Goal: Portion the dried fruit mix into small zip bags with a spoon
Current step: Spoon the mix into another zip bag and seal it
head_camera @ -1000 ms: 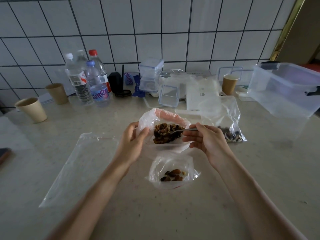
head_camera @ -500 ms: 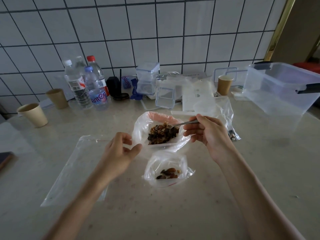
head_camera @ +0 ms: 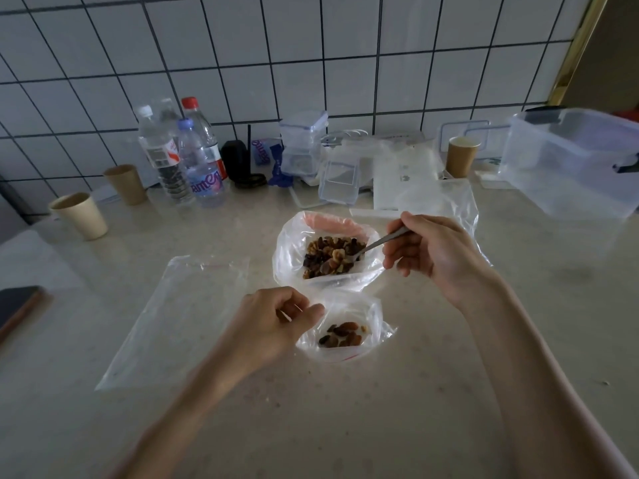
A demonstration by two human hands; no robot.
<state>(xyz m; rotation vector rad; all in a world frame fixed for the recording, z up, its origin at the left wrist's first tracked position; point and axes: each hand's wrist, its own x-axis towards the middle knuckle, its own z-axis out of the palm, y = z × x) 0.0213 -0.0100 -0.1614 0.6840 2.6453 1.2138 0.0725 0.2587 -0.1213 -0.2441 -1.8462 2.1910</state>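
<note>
Right hand (head_camera: 439, 257) gripping one spoon (head_camera: 375, 244), tip dug into the fruit mix (head_camera: 330, 257) in the big bag (head_camera: 294, 257). Left hand (head_camera: 273, 323) pinching the rim of one small zip bag (head_camera: 375, 321) just below it. Three bottles (head_camera: 186, 157), three paper cups (head_camera: 81, 216), one flat empty bag (head_camera: 173, 323).

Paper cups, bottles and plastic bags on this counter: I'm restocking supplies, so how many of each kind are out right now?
Paper cups: 3
Plastic bottles: 4
Plastic bags: 4, namely the large bag of mix, the small zip bag, the flat empty bag, the bag behind the right hand
Total: 11
</note>
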